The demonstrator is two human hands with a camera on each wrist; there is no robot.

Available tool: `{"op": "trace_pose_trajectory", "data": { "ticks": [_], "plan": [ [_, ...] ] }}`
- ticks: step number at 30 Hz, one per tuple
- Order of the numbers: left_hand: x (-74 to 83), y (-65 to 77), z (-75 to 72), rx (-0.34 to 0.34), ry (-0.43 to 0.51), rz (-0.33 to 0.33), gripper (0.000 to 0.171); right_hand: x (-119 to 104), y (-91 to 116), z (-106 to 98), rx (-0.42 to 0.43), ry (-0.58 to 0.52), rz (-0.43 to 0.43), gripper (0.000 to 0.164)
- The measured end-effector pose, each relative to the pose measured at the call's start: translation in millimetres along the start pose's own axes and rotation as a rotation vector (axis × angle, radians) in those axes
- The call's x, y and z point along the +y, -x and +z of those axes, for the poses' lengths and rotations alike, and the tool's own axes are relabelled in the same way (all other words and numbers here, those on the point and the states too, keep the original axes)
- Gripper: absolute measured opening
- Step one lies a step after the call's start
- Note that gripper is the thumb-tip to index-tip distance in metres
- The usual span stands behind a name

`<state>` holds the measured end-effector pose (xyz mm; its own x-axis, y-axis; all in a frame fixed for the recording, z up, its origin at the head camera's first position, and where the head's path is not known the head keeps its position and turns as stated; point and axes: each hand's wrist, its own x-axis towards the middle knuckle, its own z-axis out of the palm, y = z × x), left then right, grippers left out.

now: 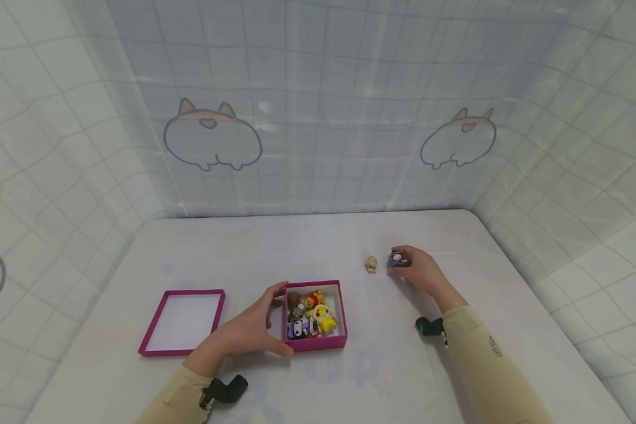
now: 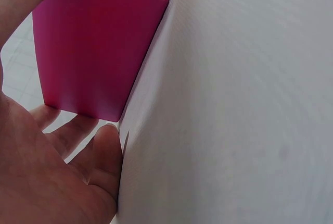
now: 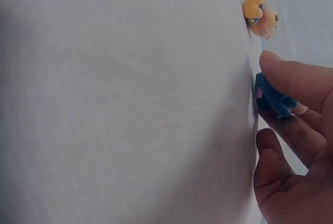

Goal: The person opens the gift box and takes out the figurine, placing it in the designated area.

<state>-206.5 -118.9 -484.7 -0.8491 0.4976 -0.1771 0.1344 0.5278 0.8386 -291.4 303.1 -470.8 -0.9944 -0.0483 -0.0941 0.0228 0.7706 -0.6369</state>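
Note:
My left hand [image 1: 251,327] holds a magenta open box [image 1: 315,346] by its left end, thumb at the near corner and fingertips at the far one. In the left wrist view, the box's magenta side wall [image 2: 93,47] lies between thumb and fingers. Several small toy figures [image 1: 323,315], some yellow, brown and purple, are bunched inside. To the right, my right hand [image 1: 421,272] pinches a dark blue toy figure [image 1: 396,258] at the table surface; the right wrist view shows this blue figure [image 3: 273,96] between thumb and fingers. A peach-orange figure [image 1: 371,264] stands just left of it.
A magenta-rimmed box lid [image 1: 156,324] with a white inside lies on the white table [image 1: 275,247], left of the box. Pale grid-patterned curtains [image 1: 339,118] with corgi drawings hang behind the table and on both sides.

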Motion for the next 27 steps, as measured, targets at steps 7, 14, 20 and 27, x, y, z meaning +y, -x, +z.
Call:
{"op": "trace_pose_trajectory", "data": {
  "ticks": [7, 14, 20, 27],
  "plan": [
    [1.1, 0.2, 0.0, -0.001, 0.001, -0.001, 0.129, 3.2, -3.0, 1.6, -0.006, 0.032, 0.019, 0.064],
    [2.9, 0.2, -0.8, 0.001, -0.005, 0.0, 0.129, 2.7, -4.7, 0.3, -0.015, 0.045, 0.038, 0.066],
    [4.6, 0.2, -1.1, 0.0, -0.006, -0.004, 0.129, 4.9, -6.3, -0.9, -0.036, 0.019, 0.073, 0.068],
    [4.5, 0.2, -2.0, -0.003, -0.003, 0.004, 0.129, 6.0, -4.9, -2.3, -0.048, 0.019, 0.085, 0.072]
  ]
}}
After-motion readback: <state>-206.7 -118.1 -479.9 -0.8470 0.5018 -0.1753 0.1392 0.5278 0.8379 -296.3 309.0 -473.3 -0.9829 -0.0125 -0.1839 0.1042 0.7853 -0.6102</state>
